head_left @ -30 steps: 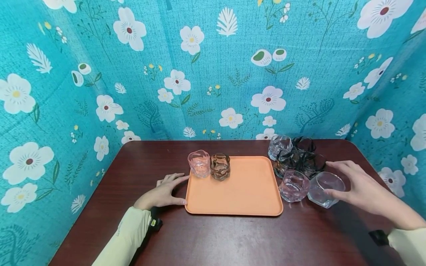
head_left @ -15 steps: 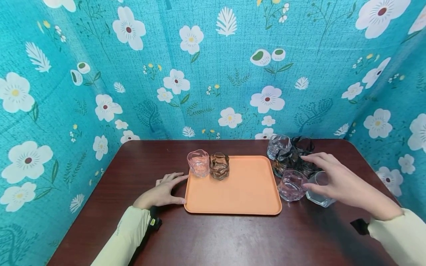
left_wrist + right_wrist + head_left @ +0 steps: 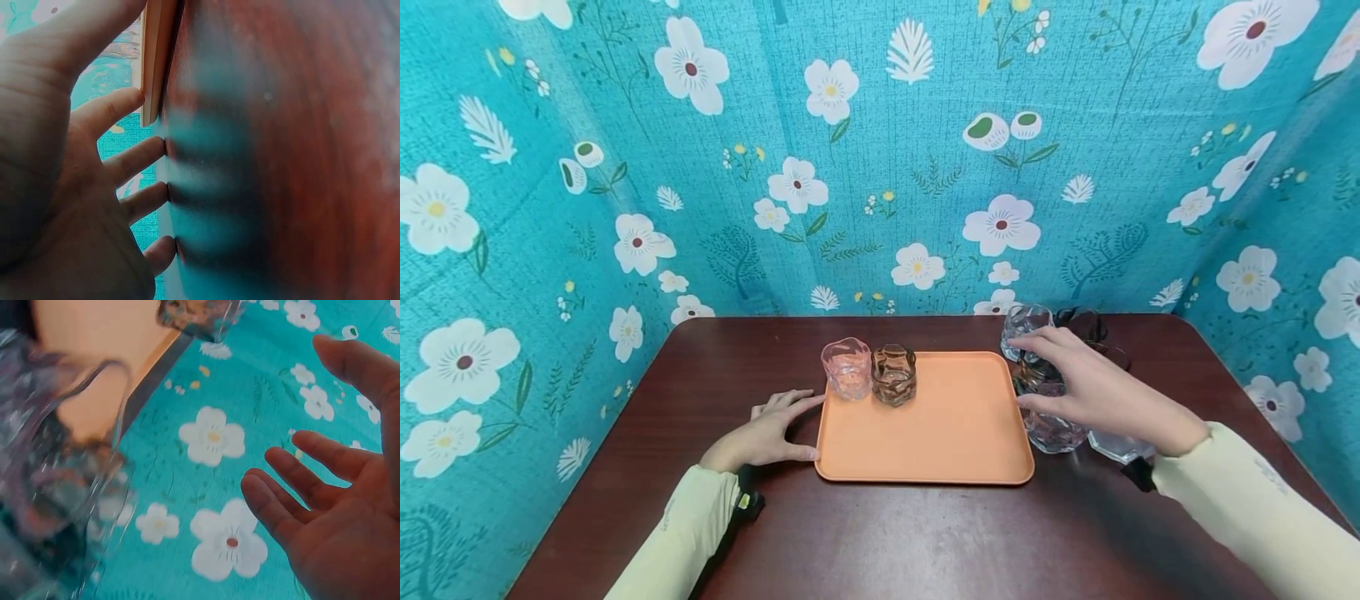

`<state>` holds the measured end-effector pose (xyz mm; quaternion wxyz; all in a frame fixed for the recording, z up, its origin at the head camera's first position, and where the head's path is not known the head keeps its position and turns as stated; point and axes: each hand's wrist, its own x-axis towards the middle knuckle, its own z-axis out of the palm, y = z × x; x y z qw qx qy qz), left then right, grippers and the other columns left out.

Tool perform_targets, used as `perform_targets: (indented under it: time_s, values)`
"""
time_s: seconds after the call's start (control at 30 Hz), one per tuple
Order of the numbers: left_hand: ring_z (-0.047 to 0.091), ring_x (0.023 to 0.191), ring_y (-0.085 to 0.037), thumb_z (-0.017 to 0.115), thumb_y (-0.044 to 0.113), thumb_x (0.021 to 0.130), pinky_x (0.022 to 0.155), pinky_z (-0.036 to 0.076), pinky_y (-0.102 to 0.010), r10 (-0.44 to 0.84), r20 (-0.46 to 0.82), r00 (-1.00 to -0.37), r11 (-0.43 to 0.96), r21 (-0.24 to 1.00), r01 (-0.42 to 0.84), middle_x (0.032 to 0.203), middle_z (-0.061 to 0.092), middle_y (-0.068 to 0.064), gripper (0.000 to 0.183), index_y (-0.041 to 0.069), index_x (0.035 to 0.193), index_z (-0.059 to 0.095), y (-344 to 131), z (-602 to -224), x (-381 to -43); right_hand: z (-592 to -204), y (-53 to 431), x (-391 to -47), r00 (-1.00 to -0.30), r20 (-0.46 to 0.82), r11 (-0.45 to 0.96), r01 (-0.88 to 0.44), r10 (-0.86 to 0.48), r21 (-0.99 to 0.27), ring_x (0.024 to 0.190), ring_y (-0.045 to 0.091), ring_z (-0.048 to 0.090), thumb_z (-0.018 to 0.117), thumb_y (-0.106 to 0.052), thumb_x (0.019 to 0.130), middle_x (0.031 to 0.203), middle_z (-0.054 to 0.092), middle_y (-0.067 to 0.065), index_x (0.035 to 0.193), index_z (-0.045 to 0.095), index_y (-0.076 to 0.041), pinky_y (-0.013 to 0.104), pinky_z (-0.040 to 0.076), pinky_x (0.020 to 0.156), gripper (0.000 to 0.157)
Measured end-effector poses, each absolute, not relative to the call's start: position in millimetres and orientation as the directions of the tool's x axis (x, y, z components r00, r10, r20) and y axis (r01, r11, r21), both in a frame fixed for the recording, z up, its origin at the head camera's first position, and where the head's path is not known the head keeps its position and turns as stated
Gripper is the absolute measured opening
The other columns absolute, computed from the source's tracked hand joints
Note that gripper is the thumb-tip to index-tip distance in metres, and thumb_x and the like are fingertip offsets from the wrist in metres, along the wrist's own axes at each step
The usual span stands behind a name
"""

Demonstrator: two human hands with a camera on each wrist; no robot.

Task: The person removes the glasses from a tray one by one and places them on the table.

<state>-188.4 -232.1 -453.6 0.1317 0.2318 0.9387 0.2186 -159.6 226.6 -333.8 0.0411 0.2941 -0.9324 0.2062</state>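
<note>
An orange tray (image 3: 955, 437) lies on the table, with a pink glass (image 3: 848, 372) and a brown glass (image 3: 895, 383) at its far left corner. My left hand (image 3: 763, 435) rests at the tray's left edge, thumb and fingers spread; the left wrist view shows fingertips (image 3: 139, 95) by the rim. Over a cluster of glasses to the right of the tray, my right hand (image 3: 1097, 396) hovers with fingers apart, holding nothing. Beneath it, a second pink glass (image 3: 1054, 435) and a clear glass (image 3: 1118, 446) are partly hidden.
Behind the right hand stand a bluish clear glass (image 3: 1017, 321) and a black glass (image 3: 1082, 323). Further dark glasses are mostly covered by the hand. A turquoise flowered curtain (image 3: 880, 208) surrounds the dark wooden table (image 3: 910, 542) at the back and sides.
My right hand has moved left from around the clear glass, across the cluster, towards the tray's right edge. The left hand, tray and glasses stay in place.
</note>
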Motion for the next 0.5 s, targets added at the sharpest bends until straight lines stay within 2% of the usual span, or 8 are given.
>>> perform_targets:
  time_s: [0.27, 0.5]
  values:
    - [0.024, 0.132, -0.034, 0.073, 0.059, 0.072, 0.093, 0.022, -0.060, 0.500, -0.135, -0.855, 0.790, 0.476, 0.386, 0.148, 0.031, -0.011, 0.089, 0.026, 0.147, 0.037, -232.2, -452.6, -187.9, -336.0, 191.8, -173.5, -0.820, 0.163, 0.706, -0.559, -0.549, -0.434, 0.126, 0.028, 0.039, 0.070, -0.045, 0.083, 0.137, 0.042, 0.009, 0.139, 0.044, -0.011, 0.051, 0.040, 0.092, 0.071]
    - [0.024, 0.132, -0.034, 0.073, 0.059, 0.072, 0.093, 0.021, -0.061, 0.500, -0.129, -0.857, 0.787, 0.482, 0.386, 0.148, 0.031, -0.011, 0.089, 0.025, 0.146, 0.038, -232.8, -451.9, -187.4, -342.0, 163.6, -184.9, -0.800, 0.187, 0.649, -0.578, -0.570, -0.494, 0.123, 0.025, 0.042, 0.071, -0.041, 0.084, 0.135, 0.043, 0.008, 0.140, 0.044, -0.010, 0.050, 0.037, 0.095, 0.069]
